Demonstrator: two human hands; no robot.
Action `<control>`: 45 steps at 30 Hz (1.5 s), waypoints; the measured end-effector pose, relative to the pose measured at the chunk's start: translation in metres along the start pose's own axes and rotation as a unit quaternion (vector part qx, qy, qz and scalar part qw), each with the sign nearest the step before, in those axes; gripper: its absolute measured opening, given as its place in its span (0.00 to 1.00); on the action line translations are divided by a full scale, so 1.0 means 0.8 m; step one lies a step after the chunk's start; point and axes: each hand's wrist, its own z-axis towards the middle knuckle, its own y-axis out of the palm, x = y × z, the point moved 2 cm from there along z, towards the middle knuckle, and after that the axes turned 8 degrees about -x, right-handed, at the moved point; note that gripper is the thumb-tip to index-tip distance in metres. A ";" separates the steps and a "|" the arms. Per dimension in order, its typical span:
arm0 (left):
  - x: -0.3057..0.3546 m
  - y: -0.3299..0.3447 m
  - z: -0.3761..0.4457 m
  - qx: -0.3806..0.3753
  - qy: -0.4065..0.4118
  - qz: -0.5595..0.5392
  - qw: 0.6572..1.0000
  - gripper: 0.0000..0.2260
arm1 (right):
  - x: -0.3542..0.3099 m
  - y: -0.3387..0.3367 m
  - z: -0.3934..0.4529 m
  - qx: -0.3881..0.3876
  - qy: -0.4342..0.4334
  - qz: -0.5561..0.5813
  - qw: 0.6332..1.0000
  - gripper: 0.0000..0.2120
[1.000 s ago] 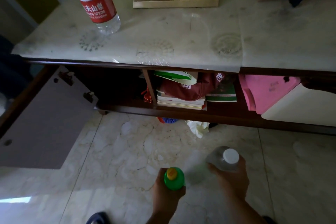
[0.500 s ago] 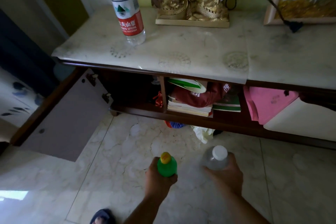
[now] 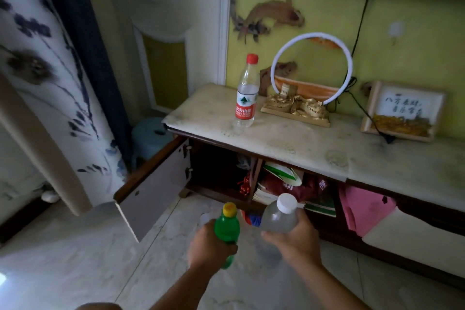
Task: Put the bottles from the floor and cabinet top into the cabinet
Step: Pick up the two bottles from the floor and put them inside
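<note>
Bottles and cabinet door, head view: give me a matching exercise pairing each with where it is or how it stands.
Things:
1. green bottle
2. white-capped clear bottle
3. red-capped water bottle
4. cabinet door

Places or states:
A. upright on the cabinet top
B. swung open
C. held in the right hand
D. held in the left hand

Pairs: 1-D, 2-C, 3-A, 4-B

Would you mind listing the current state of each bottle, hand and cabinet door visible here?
Green bottle: capped, held upright in the left hand.
Clear bottle: white cap on, tilted, held in the right hand.
Water bottle: red cap on, upright on the cabinet top, partly filled.
Left cabinet door: swung open.
Left compartment: open, dark inside.
</note>
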 end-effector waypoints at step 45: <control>0.007 -0.047 0.375 0.115 0.052 -0.070 0.990 0.33 | -0.006 0.155 0.167 -0.187 -0.079 -0.094 0.975 0.38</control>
